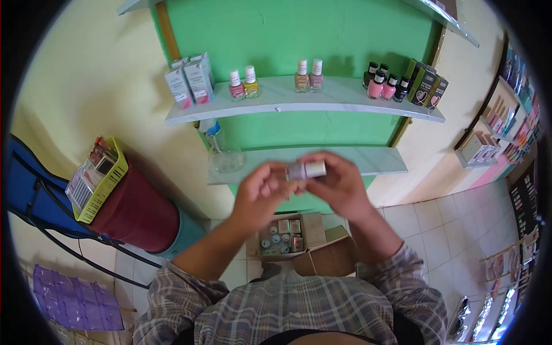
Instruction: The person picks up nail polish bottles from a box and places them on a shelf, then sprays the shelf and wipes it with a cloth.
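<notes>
A small bottle with a pale cap and greyish-mauve body (296, 171) lies sideways between my two hands, in front of the lower shelf (374, 160). The fingers of my left hand (263, 187) close on its body end. Those of my right hand (339, 185) are wrapped round the capped end. On the upper shelf (276, 102) stand a red bottle (236, 90) and a yellow one (251, 88), a beige bottle (302, 82) and a mauve one (316, 82), with pink bottles (375, 88) and dark ones further right.
White boxes (198, 81) and dark green boxes (421, 82) sit at the upper shelf's ends. Below my hands, an open carton (310, 230) holds jars and small boxes. A yellow basket (118, 172) tops a maroon bin (141, 207) at left. Display racks line the right side.
</notes>
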`<state>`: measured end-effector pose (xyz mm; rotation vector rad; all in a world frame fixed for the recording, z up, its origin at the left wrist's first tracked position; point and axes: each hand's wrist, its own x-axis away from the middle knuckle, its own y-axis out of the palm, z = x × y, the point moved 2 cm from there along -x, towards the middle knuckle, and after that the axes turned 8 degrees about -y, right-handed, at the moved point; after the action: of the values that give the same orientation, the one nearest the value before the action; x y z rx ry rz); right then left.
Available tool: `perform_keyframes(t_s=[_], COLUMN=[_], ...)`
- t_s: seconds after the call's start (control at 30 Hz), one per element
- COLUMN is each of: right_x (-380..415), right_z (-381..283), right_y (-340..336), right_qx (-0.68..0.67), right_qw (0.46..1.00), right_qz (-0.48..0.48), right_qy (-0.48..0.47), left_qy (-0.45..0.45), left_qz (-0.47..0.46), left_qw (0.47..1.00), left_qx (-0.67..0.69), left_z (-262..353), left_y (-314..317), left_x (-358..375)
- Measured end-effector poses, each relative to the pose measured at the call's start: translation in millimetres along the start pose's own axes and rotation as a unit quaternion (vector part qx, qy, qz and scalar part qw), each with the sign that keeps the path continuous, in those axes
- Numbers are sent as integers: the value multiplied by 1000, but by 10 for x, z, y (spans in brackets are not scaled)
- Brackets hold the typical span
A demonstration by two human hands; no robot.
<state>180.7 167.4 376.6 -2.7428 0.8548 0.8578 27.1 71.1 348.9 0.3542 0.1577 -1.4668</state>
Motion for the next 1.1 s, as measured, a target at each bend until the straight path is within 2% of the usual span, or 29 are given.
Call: perform_keyframes(t_s=[0.07, 0.1, 0.13, 0.2, 0.23, 0.27, 0.33, 0.37, 0.43, 0.5, 0.53, 0.57, 0.6, 0.63, 0.67, 0.73, 0.77, 0.83, 0.9, 0.97, 1.03, 1.1], right_x=[-275, -416, -542, -773, -876, -1028, -1330, -1480, -1790, -2149, -2312, -2460, -2515, -2540, -2561, -2584, -2587, -2619, -2625, -2614, -2605, -2579], right_z=[-255, -404, -540, -899, -1103, -1183, -1316, -1421, -1517, -1380, -1308, -1219, -1178, -1150, -1102, -1017, -966, -878, -814, -806, -777, -772], right_y=[110, 115, 110, 179, 207, 210, 204, 223, 252, 168, 136, 117, 165, 192, 208, 252, 259, 247, 247, 259, 242, 236], right_qx=[20, 113, 158, 329, 404, 453, 509, 509, 562, 620, 619, 642, 663, 663, 675, 683, 686, 686, 659, 666, 673, 669], right_qw=[999, 991, 985, 919, 882, 851, 816, 815, 801, 742, 743, 716, 688, 688, 676, 666, 655, 645, 649, 636, 622, 628], right_qz=[-2, -19, -47, -79, -108, -114, -112, -110, -184, -239, -238, -265, -291, -291, -295, -300, -316, -331, -363, -373, -386, -385], right_qy=[-26, -63, -58, -202, -216, -238, -251, -253, -92, -90, -92, -69, -46, -50, -28, -4, 25, 58, 116, 112, 105, 101], left_qy=[2, 44, 59, 112, 152, 153, 143, 144, 161, 165, 167, 168, 132, 94, 95, 33, 30, 79, 57, 34, 44, 26], left_qz=[6, 29, 39, 76, 101, 101, 153, 151, 203, 207, 213, 213, 214, 214, 216, 202, 202, 182, 180, 179, 170, 172], left_qw=[1000, 998, 992, 970, 954, 954, 949, 949, 915, 902, 889, 888, 867, 840, 839, 817, 817, 748, 760, 772, 737, 734], left_qx=[-18, -45, -106, -202, -237, -237, -237, -238, -310, -340, -369, -370, -431, -490, -491, -538, -539, -634, -622, -608, -653, -656], left_z=[438, 579, 783, 1195, 1355, 1466, 1615, 1632, 1662, 1705, 1727, 1767, 1815, 1853, 1883, 1883, 1872, 1849, 1841, 1802, 1768, 1731], left_y=[-29, -56, -103, -241, -313, -392, -524, -544, -595, -585, -572, -555, -527, -505, -491, -487, -522, -534, -518, -518, -547, -528], left_x=[-84, -124, -126, -94, -83, -55, -19, -49, -106, -210, -265, -311, -358, -404, -448, -536, -583, -665, -691, -726, -773, -821])
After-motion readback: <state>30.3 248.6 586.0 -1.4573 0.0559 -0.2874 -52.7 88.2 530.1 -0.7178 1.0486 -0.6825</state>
